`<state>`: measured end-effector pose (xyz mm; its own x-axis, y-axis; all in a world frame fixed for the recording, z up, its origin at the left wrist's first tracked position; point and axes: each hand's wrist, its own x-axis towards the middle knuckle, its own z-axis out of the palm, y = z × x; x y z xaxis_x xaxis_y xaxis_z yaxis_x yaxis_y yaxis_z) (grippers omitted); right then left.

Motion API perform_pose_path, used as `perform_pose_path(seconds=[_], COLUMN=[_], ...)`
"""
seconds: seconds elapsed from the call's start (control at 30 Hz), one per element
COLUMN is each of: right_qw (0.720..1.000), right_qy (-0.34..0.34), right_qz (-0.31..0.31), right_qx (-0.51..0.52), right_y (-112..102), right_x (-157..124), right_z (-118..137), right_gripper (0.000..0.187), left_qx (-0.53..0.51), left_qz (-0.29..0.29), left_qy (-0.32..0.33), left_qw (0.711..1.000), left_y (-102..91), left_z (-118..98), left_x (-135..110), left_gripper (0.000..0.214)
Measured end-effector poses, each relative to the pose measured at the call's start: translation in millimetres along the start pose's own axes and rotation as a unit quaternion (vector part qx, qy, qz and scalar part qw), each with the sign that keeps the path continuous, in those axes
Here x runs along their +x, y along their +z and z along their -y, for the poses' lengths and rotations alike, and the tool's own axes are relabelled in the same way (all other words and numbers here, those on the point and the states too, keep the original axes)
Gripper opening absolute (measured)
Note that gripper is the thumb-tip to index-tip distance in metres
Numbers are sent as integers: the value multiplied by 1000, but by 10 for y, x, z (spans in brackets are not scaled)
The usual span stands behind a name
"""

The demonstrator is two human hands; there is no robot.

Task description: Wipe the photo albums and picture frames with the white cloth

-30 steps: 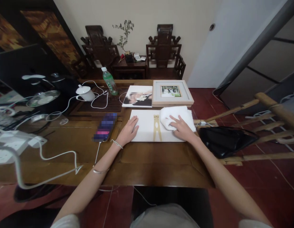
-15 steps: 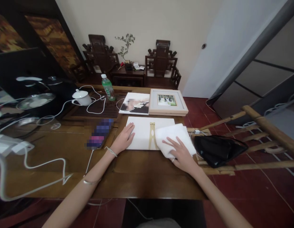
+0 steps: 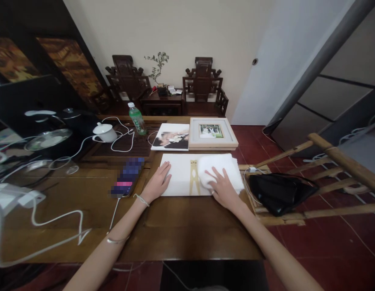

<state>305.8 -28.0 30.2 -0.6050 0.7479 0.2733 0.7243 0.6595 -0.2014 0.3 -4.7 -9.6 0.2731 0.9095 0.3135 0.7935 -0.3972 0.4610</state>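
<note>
A flat white board (image 3: pixel 177 178), perhaps an album or canvas, lies on the wooden table in front of me. On its middle is a gold cat-shaped figure (image 3: pixel 193 167) with long legs. My left hand (image 3: pixel 158 180) rests flat on the board's left edge, fingers stretched out and holding nothing. Over the right part of the board lies a folded white cloth (image 3: pixel 232 167), which hides that side. My right hand (image 3: pixel 222 186) presses on the cloth from above with its fingers spread.
Behind the board lie a photo print (image 3: pixel 172 139) and a framed photo (image 3: pixel 216 141). A phone (image 3: pixel 128 178) on a cable, a green bottle (image 3: pixel 137 121) and a lidded white cup (image 3: pixel 104 132) are to the left. A black bag (image 3: pixel 279 192) sits on a bamboo chair at right.
My right hand has slid the cloth away from me across the board, so it no longer hangs as far over the near edge. My left hand stays in place. The view has tilted slightly up.
</note>
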Motion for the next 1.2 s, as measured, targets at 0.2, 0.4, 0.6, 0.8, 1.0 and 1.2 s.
perform_pose_path(seconds=[0.2, 0.4, 0.6, 0.8, 1.0, 1.2], right_qw=[998, 998, 999, 1000, 999, 999], right_qy=[-39, -24, 2, 4, -16, -24], right_qz=[43, 46, -7, -15, 11, 12], right_qx=[14, 48, 31, 18, 27, 43], right_y=[-149, -174, 7, 21, -92, -140], right_x=[-576, -226, 364, 235, -342, -294], right_z=[273, 83, -268, -152, 166, 61], right_gripper=[28, 28, 18, 19, 24, 20], left_qx=[5, 1, 22, 11, 7, -1], left_qz=[3, -5, -3, -1, -2, 9], left_qy=[5, 2, -12, -12, -12, -17], left_qw=[1000, 1000, 1000, 1000, 1000, 1000], left_y=[-5, 4, 62, 44, 24, -7], left_z=[-10, 1, 34, 6, -22, -42], left_x=[-11, -6, 19, 16, -6, 1], left_gripper=[48, 48, 45, 46, 46, 47])
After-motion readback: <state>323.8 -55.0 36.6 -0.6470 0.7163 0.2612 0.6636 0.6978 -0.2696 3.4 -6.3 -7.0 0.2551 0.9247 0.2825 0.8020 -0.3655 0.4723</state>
